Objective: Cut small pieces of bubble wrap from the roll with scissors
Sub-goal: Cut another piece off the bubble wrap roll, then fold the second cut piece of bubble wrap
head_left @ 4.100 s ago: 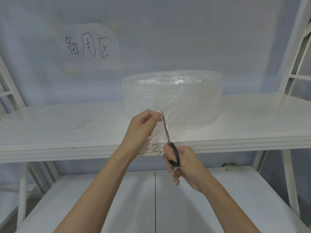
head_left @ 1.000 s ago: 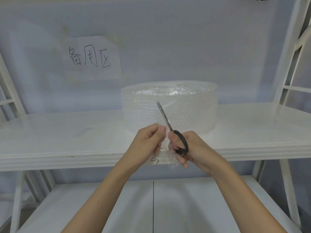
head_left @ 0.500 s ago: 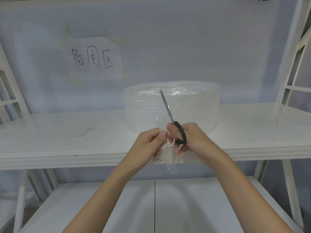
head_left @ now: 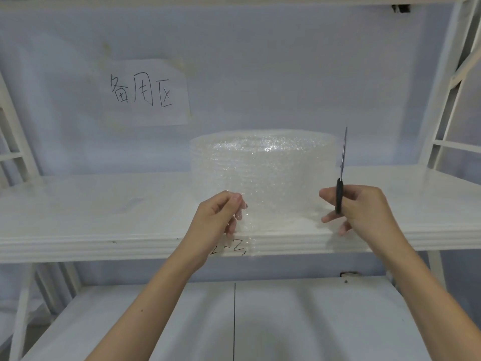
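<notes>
Handwritten black characters "备用区" on a white paper sign (head_left: pixel 149 92), stuck to the pale blue-grey wall (head_left: pixel 286 61) above the shelf. More black marker writing (head_left: pixel 229 247) on the front edge of the upper shelf (head_left: pixel 104 212), reading something like "2-3", partly hidden behind the left wrist and the hanging plastic.

White glossy shelving, upper board running the full width, lower shelf (head_left: pixel 312 321) beneath with a thin dark seam down its middle. White slanted frame bars at both sides, a small dark fitting near the top right corner.

Bubble wrap roll (head_left: pixel 263 173) standing on end toward the back middle of the upper shelf, clear and bumpy, a loose sheet (head_left: pixel 276 220) drawn forward from it and draped over the front edge. Left hand (head_left: pixel 221 217) at the sheet's left border near the front edge, thumb and curled fingers pinching the plastic. Right hand (head_left: pixel 361 209) at the sheet's right side, just before the front edge, well apart from the left, fingers curled round the black handle of the scissors (head_left: pixel 341 170). Blades upright, pointing up beside the right flank of the roll, seen edge-on and looking pressed together; clear of the sheet. Lower fingertips of the right hand near or touching the sheet's right border, cannot tell which.
</notes>
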The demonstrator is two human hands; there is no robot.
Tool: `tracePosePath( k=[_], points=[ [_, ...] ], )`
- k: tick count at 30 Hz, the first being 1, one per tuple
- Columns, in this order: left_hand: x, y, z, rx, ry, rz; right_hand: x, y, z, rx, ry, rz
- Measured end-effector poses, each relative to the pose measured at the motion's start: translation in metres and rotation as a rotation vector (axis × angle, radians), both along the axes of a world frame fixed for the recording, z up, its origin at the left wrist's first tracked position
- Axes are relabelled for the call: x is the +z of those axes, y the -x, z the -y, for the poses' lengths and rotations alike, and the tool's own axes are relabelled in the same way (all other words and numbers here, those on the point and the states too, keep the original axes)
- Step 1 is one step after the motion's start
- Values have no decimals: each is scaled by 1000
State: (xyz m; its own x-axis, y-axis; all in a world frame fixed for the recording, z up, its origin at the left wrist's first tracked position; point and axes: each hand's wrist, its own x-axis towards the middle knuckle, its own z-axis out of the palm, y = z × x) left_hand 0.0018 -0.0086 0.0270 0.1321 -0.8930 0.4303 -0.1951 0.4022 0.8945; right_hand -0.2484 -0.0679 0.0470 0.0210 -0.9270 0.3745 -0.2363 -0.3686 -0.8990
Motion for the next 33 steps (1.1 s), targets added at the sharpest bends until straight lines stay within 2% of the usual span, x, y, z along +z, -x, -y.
tracePosePath(
  k=[3,7,14,20,25,27,29,31,33],
  points=[
    [-1,0,1,4,-8,5,1,16,4,-48,-11,-132],
    [-2,1,3,10,-23,1,1,25,8,-64,-79,-202],
    [-1,3,3,13,-32,4,-5,27,21,-306,-52,-303],
    [-1,2,4,16,-48,1,-23,18,34,-501,-13,-832],
    [-1,2,4,11,-48,-10,-27,11,42,-569,-6,-1006],
    [-1,1,5,8,-44,-14,-26,7,38,-627,111,-949],
    [0,0,5,4,-41,-29,-22,-3,24,-617,310,-761],
    [0,-1,6,6,-41,-40,-14,-21,5,-403,413,-530],
    [1,-1,6,11,-41,-40,-4,-45,-16,-119,365,-313]
  ],
)
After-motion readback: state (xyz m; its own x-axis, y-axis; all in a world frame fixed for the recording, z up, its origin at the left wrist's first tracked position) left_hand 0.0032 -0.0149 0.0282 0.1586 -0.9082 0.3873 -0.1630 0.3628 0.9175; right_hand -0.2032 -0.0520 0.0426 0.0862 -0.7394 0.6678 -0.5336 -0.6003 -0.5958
